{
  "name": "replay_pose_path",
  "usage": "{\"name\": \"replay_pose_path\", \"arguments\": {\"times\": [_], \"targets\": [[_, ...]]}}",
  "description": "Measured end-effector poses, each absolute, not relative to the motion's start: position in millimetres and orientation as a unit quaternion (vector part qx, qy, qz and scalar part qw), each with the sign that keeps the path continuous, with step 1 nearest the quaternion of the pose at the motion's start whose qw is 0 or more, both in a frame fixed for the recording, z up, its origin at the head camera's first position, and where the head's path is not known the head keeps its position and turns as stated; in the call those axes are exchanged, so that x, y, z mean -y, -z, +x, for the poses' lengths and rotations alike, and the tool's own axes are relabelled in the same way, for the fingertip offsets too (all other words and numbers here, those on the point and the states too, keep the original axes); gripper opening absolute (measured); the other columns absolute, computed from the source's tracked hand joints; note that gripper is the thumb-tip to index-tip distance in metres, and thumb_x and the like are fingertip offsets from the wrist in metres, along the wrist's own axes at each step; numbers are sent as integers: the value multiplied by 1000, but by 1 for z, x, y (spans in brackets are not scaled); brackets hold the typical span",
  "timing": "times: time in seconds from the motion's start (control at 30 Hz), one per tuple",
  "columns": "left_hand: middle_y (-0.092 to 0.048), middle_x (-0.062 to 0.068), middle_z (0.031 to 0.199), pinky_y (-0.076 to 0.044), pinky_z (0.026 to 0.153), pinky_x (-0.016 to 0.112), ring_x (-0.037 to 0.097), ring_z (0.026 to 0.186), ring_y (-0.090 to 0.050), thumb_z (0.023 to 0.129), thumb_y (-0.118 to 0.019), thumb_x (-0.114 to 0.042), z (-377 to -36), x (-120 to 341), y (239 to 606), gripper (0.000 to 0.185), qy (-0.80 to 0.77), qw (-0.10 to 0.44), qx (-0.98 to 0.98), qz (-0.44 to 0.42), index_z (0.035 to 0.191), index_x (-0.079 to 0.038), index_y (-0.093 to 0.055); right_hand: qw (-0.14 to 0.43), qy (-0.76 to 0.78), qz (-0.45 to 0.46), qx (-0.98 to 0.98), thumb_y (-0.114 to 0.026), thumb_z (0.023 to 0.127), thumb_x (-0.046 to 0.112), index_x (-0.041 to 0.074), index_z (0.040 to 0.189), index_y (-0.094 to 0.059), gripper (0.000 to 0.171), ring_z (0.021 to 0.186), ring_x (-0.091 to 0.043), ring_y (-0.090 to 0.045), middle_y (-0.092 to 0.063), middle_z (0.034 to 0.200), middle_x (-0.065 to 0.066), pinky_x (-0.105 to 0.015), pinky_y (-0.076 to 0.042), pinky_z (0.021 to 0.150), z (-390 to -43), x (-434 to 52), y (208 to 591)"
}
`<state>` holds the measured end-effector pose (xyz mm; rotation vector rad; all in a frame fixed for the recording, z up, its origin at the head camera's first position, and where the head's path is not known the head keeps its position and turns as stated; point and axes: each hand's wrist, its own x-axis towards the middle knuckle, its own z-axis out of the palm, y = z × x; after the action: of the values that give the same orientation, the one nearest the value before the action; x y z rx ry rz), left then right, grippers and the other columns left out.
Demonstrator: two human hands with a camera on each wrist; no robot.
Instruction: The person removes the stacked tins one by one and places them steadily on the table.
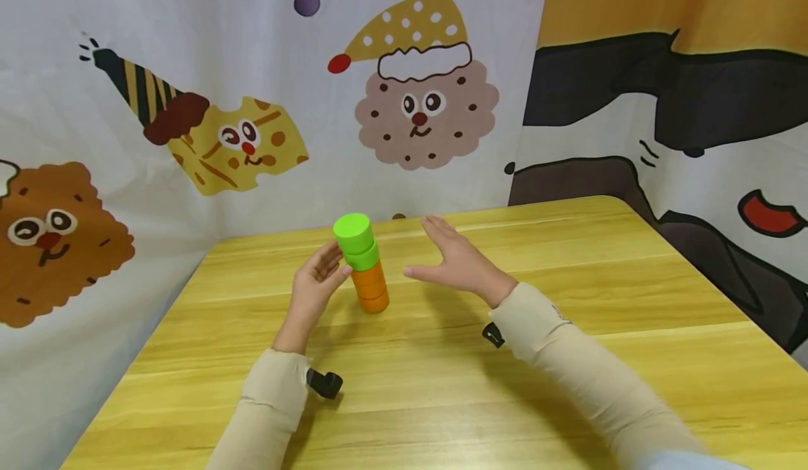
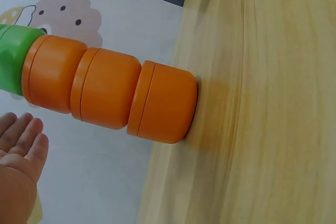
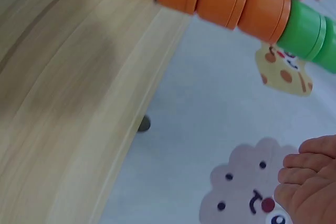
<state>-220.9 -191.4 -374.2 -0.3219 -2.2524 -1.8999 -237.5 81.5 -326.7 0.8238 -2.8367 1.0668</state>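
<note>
Beige sleeves [image 1: 587, 365] lie nearest the camera, one per arm, each with a small black device [image 1: 325, 384] at the cuff. Beneath them runs the wood-grain table [image 1: 404, 400].

Left grip [image 1: 312, 287], a bare hand: fingers loosely bent, thumb apart from them, clamped on nothing. It stands just beside the stack; the left wrist view shows a gap at the fingers, but contact at the thumb tip cannot be told. Right grip [image 1: 463, 263], also bare: fingers extended, thumb spread apart, holding nothing, near the stack on its other side without touching.

Between the two stands the stack [image 1: 369, 284], upright on the table: three orange pieces [image 2: 107, 87] below, two green pieces [image 1: 362, 254] above.

Risk assessment: the column is tall for its narrow base, and seams show between pieces. A sideways brush from the left thumb, the nearest digit, could probably topple it or shift an upper piece. A knock to the table could do likewise. Round pieces, once down, would likely roll.

Beyond hangs a printed cloth [image 1: 246, 42] with cartoon figures.
</note>
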Motion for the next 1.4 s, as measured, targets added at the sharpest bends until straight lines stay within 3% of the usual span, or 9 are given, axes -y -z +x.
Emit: {"name": "replay_pose_path", "arguments": {"times": [0.37, 0.53, 0.73, 1.4], "targets": [[-51, 15, 133, -43, 97, 21, 13, 116, -52, 87, -64, -10, -226, 185, 378, 51, 677, 106, 721, -106, 135, -4, -47, 39, -379, 268, 885, -58, 82, 58, 13, 145, -31, 82, 141, -23, -19, -27, 151, -7, -48, -22, 111, -239, -42, 317], [-52, 18, 131, -46, 92, 20, 7, 109, -56, 87, -63, -6, -225, 182, 378, 48, 686, 109, 712, -102, 133, -3, -49, 44, -413, 271, 868, -60, 84, 53, 12, 142, -38, 74, 138, -23, -26, -36, 147, -7, -47, -27, 110, -240, -30, 312], [-53, 16, 130, -46, 92, 21, 9, 108, -56, 87, -63, -7, -227, 181, 381, 47, 685, 106, 713, -106, 132, -4, -50, 40, -443, 259, 858, -61, 85, 47, 12, 138, -43, 65, 130, -24, -40, -44, 141, -6, -45, -35, 105, -244, -18, 308], [-58, 9, 122, -47, 90, 22, 12, 106, -56, 88, -63, -8, -230, 179, 384, 44, 684, 106, 712, -118, 130, -6, -51, 7, -484, 243, 840, -66, 83, 42, 15, 134, -49, 60, 128, -21, -42, -50, 136, -1, -45, -35, 105, -252, -2, 303]]}}
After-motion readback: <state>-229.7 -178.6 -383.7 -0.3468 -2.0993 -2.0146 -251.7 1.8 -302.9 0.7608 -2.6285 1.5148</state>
